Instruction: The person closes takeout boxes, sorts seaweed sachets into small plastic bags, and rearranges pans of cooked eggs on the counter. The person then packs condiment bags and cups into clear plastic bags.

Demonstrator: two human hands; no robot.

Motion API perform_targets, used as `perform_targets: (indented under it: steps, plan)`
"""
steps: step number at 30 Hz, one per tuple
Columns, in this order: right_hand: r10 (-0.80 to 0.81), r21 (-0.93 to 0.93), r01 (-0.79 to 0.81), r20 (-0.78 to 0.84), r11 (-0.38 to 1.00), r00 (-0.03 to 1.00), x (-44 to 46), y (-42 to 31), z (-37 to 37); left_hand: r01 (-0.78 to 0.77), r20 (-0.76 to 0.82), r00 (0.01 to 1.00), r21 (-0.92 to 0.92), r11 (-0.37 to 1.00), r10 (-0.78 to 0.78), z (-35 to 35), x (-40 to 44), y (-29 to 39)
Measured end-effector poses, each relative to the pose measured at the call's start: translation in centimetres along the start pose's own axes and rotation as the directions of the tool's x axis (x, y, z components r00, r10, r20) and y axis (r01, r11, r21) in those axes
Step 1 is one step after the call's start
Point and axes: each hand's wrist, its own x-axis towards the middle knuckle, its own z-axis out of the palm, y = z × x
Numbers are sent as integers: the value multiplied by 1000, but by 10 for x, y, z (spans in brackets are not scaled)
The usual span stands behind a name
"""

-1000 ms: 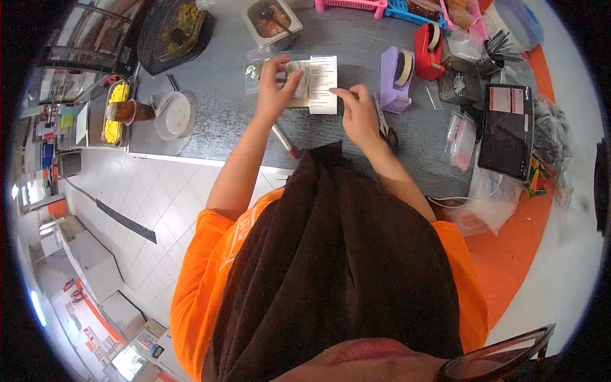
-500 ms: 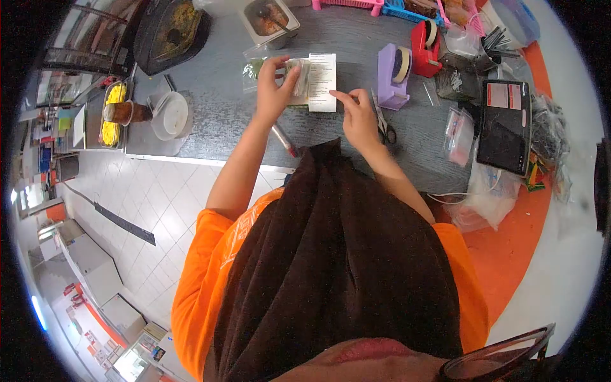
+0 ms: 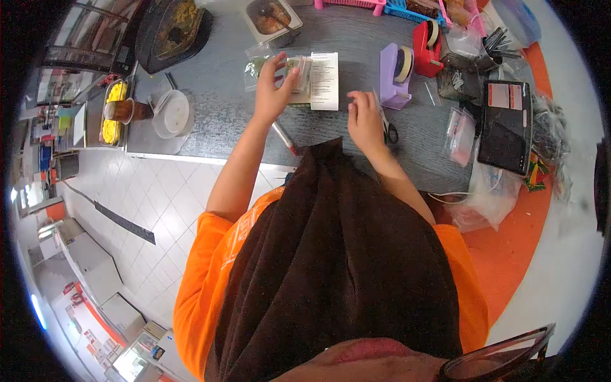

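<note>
A lane of bare tabletop (image 3: 359,54) runs between the printed slip (image 3: 325,83) and the purple tape dispenser (image 3: 395,83), stopped by the pink basket (image 3: 350,4) at the far end and the right hand (image 3: 366,124) (scissors (image 3: 391,133) just beside it) at the near one.

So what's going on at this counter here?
A person is handling small clear packets beside a printed white slip on the dark counter. Their left hand is over the packets; how firmly it grips them is unclear. The right hand holds nothing visible, its fingers bent, between the slip and the scissors. A purple tape dispenser stands just beyond the scissors.
</note>
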Motion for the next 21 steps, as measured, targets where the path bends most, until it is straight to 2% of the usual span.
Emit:
perform_targets:
  steps: [4,5,7,8,10,12,13,14,16,17,18,19,20,21]
  plan:
    - [-23,-21,24,49,999,999,-15,19,-6,-78,-97,992,13,997,79,-23,-12,-11]
    - [-23,0,23,65,1000,998,-19,21,-8,-17,-31,999,194,981,24,-33,-21,-15]
    - [8,52,-14,112,999,994,-27,19,-12,63,67,991,541,839,-118,-49,-49,-22]
    - [39,84,-51,142,995,989,-32,15,-12,94,35,989,612,786,-145,-46,-65,-29]
    - [70,181,-111,221,977,973,-38,9,-9,157,-38,981,736,659,-192,-38,-96,-40]
    - [58,304,-156,309,940,949,-40,1,-2,251,-1,938,688,681,-345,-40,-109,-40]
    - [-11,302,-104,359,948,933,-39,-4,1,300,22,908,662,687,-418,-40,-112,-39]
    - [-79,300,-52,410,952,909,-36,-9,4,306,32,885,712,632,-464,-44,-111,-40]
    - [-191,345,20,467,938,863,-35,-17,15,261,88,924,568,781,-373,-62,-116,-47]
    - [-132,338,-86,573,937,809,-35,-19,18,228,106,942,488,842,-317,-67,-117,-49]
    - [-76,319,-192,666,928,742,-32,-30,15,179,60,974,381,907,-217,-68,-117,-21]
    - [-22,291,-297,747,910,664,-32,-39,15,53,125,987,346,937,-102,-70,-114,-3]
    - [-10,320,-352,752,880,659,-36,-42,18,-70,190,982,302,951,12,-71,-114,11]
    - [-22,332,-340,743,880,668,-38,-46,17,-183,248,961,248,951,121,-70,-114,22]
